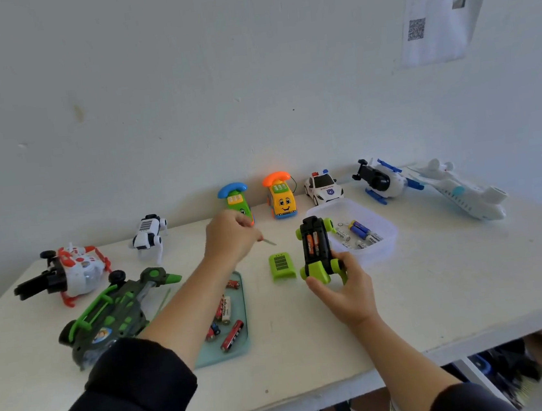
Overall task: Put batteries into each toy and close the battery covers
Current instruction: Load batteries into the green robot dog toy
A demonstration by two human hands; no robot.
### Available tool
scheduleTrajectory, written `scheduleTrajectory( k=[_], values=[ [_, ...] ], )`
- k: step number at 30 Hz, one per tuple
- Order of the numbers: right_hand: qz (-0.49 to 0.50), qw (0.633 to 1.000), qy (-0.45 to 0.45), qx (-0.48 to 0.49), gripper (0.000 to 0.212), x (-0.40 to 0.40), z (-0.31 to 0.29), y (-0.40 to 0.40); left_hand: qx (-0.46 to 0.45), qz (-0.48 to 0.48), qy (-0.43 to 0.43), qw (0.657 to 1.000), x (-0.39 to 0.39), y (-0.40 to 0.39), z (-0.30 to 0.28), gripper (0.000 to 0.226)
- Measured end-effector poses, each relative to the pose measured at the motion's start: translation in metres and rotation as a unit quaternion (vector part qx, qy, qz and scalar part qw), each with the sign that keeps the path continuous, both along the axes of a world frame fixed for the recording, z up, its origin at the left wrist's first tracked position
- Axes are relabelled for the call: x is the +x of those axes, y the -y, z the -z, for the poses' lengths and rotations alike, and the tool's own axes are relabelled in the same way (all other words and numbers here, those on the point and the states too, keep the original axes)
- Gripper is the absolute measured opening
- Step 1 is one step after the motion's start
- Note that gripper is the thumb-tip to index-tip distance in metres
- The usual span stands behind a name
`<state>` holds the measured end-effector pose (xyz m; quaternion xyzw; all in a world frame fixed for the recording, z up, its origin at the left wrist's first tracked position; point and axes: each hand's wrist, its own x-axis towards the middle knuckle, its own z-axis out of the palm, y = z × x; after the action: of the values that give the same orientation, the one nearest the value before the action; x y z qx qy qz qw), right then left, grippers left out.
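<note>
My right hand (343,285) grips upturned green car (318,250), batteries seated. Left hand (229,237) pinches small screwdriver (268,241). Battery cover (282,265) lies on tabletop (440,280) between hands, just left of car, long axis parallel.

This looks like a plain room in a home or small workspace set up for handling toys. A white table (409,307) stands against a bare, slightly scuffed white wall (181,80), with a row of plastic toys along its far edge. At the upper right of the frame a printed sheet with a QR code (436,7) hangs on the wall, and shoes (504,364) show under the table at lower right.
</note>
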<state>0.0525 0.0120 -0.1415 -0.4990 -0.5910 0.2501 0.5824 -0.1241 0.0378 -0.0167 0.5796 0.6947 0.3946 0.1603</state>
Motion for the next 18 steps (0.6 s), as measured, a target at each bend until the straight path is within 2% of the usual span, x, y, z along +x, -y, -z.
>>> scheduleTrajectory(
  k=[2, 3, 4, 9, 13, 18],
  values=[
    [0.001, 1.0, 0.006, 0.006, 0.051, -0.001, 0.0, 0.0, 0.079, 0.03, 0.211, 0.974, 0.007, 0.002, -0.01, 0.013],
    [0.0, 1.0, 0.01, 0.009, 0.053, -0.002, 0.001, 0.0, 0.115, 0.036, 0.266, 0.956, 0.012, 0.004, -0.013, 0.01],
    [0.0, 1.0, 0.013, 0.01, 0.055, -0.002, 0.001, -0.001, 0.147, 0.036, 0.284, 0.947, 0.016, 0.005, -0.013, 0.01],
    [-0.008, 0.999, 0.016, 0.027, 0.053, -0.002, 0.001, 0.0, 0.231, 0.037, 0.214, 0.948, 0.033, 0.013, -0.001, 0.009],
    [-0.022, 0.999, 0.021, 0.04, 0.046, -0.001, 0.0, 0.001, 0.24, 0.041, 0.236, 0.941, 0.038, 0.011, 0.006, 0.008],
    [-0.023, 0.998, 0.019, 0.049, 0.045, -0.001, 0.0, 0.001, 0.267, 0.055, 0.204, 0.94, 0.042, 0.009, 0.015, 0.006]
  ],
)
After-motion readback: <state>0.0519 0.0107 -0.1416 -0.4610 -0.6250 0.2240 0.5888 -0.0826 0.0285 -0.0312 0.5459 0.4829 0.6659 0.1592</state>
